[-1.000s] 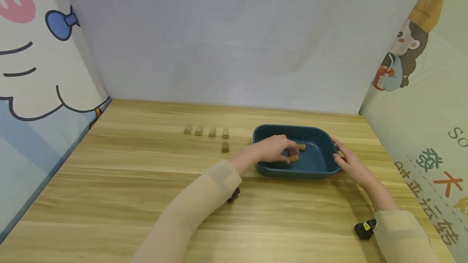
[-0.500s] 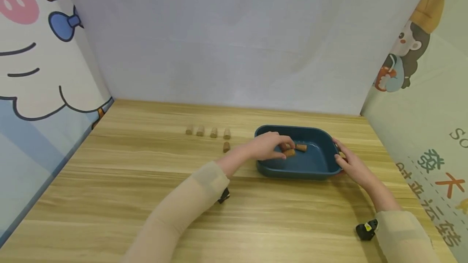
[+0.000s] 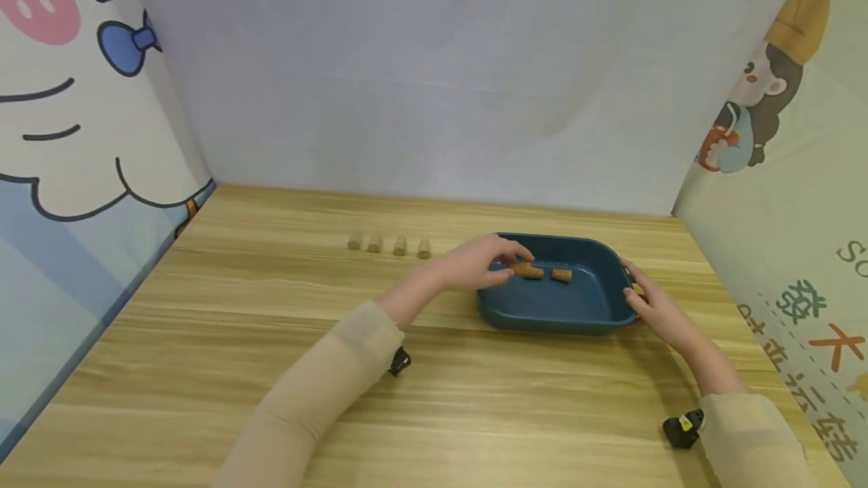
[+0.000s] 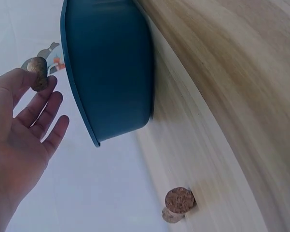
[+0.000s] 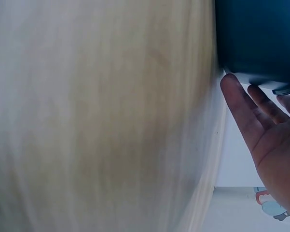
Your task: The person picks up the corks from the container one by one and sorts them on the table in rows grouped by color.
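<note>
My left hand [image 3: 471, 263] is over the left side of a dark blue oblong basin [image 3: 552, 326]. Its thumb and forefinger pinch a cork [image 4: 38, 73], while the other fingers spread apart in the left wrist view. Beyond the fingertips, one cork [image 3: 533, 272] overlaps the pinched one in the head view. Another cork [image 3: 561, 275] lies on the basin floor to its right. My right hand [image 3: 658, 311] is at the basin's right end, by its handle. In the right wrist view its fingers are nearly straight, tips against the blue wall.
Several corks [image 3: 400, 247] stand in a row on the wooden table [image 3: 475, 398], left of the basin. Low in the left wrist view, a cork [image 4: 179, 199] overlaps another behind it. A pale cloth [image 3: 441, 96] hangs behind, with printed sheets [image 3: 807, 247] at the sides.
My left hand has moved left and up inside the basin with the pinched cork. The separate cork nearer me on the table is now hidden behind it. My right hand stays at the basin's end.
</note>
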Demonstrator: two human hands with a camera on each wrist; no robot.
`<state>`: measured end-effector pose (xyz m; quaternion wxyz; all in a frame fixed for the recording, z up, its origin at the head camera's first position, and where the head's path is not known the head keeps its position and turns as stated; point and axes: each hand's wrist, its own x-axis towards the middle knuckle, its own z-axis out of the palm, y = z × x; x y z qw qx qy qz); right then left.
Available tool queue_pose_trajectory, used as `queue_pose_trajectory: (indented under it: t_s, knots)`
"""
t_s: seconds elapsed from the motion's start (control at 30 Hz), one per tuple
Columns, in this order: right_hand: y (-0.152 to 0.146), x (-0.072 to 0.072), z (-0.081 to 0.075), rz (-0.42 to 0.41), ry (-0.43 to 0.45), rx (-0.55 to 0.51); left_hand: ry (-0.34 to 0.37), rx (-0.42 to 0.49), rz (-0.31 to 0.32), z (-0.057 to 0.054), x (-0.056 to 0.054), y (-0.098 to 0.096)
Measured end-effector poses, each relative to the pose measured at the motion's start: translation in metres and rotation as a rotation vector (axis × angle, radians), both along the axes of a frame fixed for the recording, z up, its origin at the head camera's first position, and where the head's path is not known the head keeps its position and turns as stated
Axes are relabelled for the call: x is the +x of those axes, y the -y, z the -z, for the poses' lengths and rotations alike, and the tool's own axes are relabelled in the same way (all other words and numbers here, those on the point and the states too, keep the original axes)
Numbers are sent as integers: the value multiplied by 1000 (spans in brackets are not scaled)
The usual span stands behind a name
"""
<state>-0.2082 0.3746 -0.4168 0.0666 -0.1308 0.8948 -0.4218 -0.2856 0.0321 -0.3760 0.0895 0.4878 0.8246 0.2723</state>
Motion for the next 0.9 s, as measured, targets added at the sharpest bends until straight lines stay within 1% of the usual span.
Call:
queue_pose_trajectory:
  t_s: [0.27, 0.37, 0.5, 0.6, 0.67, 0.9]
  knots:
    - [1, 5, -2, 10, -11, 17, 12, 39, 7, -3, 5, 14]
    - [2, 7, -4, 11, -7, 16, 36, 56, 6, -4, 6, 20]
    - [2, 7, -4, 7, -7, 17, 100, 98, -8, -3, 7, 26]
    - [2, 8, -4, 5, -11, 13, 144, 139, -19, 0, 6, 29]
    - [2, 8, -4, 7, -15, 8, 157, 160, -28, 1, 6, 32]
    - [2, 8, -3, -4, -19, 6, 133, 214, -87, 6, 5, 41]
